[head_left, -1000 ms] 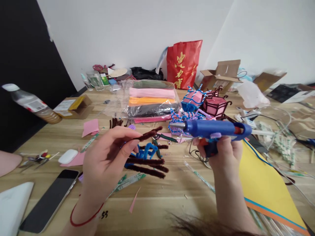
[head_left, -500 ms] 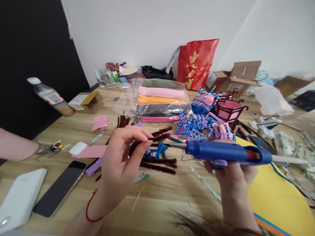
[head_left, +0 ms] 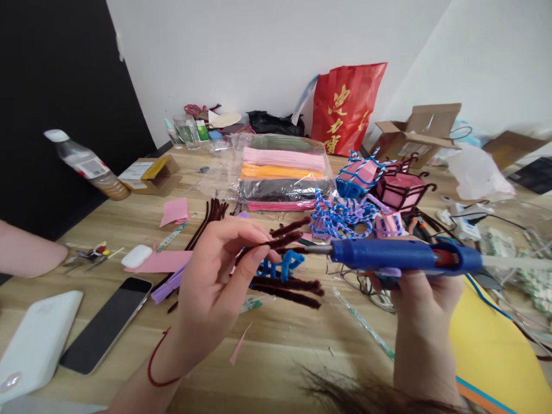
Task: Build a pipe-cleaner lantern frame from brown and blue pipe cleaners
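Note:
My left hand [head_left: 219,270] pinches a bundle of dark brown pipe cleaners [head_left: 287,233] with a blue pipe-cleaner piece [head_left: 282,265] hanging among them, held above the wooden table [head_left: 280,356]. My right hand [head_left: 420,293] grips a blue hot glue gun [head_left: 401,256] held level, its metal nozzle [head_left: 317,249] pointing left and almost touching the brown strands. A white glue stick pokes out of the gun's rear at the right.
A black phone [head_left: 106,325], a white power bank [head_left: 34,342] and white earbud case [head_left: 137,256] lie at left. Packed pipe cleaners [head_left: 282,175], pink lantern crafts [head_left: 399,190], a red bag [head_left: 345,112], a bottle [head_left: 86,167] and yellow paper [head_left: 495,339] surround me. Another person's arm [head_left: 26,253] rests far left.
The glue gun has come in from the right and dropped lower, bringing its nozzle up to the brown pipe cleaners in my left hand. The view has shifted a little.

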`<action>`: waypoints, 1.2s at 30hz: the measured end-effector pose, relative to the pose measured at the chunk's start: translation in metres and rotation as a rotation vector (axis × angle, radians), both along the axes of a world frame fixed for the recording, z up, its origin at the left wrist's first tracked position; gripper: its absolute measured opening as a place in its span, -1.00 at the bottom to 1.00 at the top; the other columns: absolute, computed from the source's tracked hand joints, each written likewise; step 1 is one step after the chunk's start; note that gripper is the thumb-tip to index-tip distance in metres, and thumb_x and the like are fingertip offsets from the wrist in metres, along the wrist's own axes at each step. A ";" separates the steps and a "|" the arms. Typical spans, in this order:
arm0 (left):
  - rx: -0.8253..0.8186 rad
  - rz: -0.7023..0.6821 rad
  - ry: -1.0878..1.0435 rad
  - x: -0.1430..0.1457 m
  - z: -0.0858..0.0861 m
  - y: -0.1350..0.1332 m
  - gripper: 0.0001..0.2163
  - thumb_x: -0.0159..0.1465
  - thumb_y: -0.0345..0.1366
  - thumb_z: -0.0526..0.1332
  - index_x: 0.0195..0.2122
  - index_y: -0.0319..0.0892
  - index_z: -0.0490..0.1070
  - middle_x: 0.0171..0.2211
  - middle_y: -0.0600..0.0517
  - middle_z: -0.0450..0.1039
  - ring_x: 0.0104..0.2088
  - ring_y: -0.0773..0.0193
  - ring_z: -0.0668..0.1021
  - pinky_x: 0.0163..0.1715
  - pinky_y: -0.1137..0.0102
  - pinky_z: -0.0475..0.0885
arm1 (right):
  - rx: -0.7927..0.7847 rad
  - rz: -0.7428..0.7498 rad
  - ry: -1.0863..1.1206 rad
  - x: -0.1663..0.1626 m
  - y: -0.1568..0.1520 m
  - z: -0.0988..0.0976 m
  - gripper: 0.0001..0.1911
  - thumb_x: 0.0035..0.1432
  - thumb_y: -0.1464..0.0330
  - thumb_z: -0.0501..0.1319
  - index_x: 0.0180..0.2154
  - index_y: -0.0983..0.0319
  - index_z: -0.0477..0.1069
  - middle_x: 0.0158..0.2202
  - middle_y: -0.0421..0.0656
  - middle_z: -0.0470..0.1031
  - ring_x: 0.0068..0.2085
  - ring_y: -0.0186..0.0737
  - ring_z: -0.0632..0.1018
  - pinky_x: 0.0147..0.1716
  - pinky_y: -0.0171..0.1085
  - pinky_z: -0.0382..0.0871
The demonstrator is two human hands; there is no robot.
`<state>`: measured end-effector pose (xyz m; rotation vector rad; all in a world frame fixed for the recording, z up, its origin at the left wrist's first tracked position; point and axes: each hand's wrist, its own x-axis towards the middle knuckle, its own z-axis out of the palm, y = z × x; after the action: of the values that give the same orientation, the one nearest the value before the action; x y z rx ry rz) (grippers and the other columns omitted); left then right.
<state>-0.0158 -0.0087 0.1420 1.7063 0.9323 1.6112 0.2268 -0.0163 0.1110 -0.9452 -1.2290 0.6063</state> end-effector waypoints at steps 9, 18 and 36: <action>-0.002 0.069 0.001 0.000 0.001 -0.001 -0.77 0.34 -0.51 0.24 -0.15 0.04 0.44 -0.26 0.08 0.56 -0.24 0.25 0.66 -0.21 0.32 0.68 | -0.001 0.009 -0.072 0.003 0.000 -0.007 -0.64 0.28 0.01 0.31 -0.27 0.17 0.59 -0.56 -0.21 0.50 -0.63 -0.26 0.47 -0.69 -0.28 0.35; 0.022 0.070 0.031 -0.001 -0.001 -0.001 -0.73 0.34 -0.54 0.22 -0.10 0.04 0.45 -0.23 0.10 0.57 -0.20 0.27 0.67 -0.17 0.34 0.68 | 0.045 0.037 -0.199 0.016 0.003 -0.017 -0.70 0.35 0.07 0.25 -0.19 0.12 0.61 -0.22 -0.08 0.69 -0.24 -0.06 0.70 -0.20 -0.09 0.62; 0.068 0.039 0.011 -0.002 -0.004 0.000 -0.75 0.35 -0.53 0.24 -0.08 -0.01 0.47 -0.21 0.08 0.57 -0.19 0.30 0.66 -0.15 0.41 0.67 | 0.077 0.026 -0.236 0.013 0.003 -0.014 -0.70 0.33 0.09 0.29 -0.31 0.15 0.59 -0.52 -0.19 0.62 -0.53 -0.16 0.63 -0.51 -0.22 0.55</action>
<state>-0.0174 -0.0084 0.1384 1.7550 0.9311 1.6781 0.2403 -0.0128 0.0972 -0.9566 -1.4663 0.4735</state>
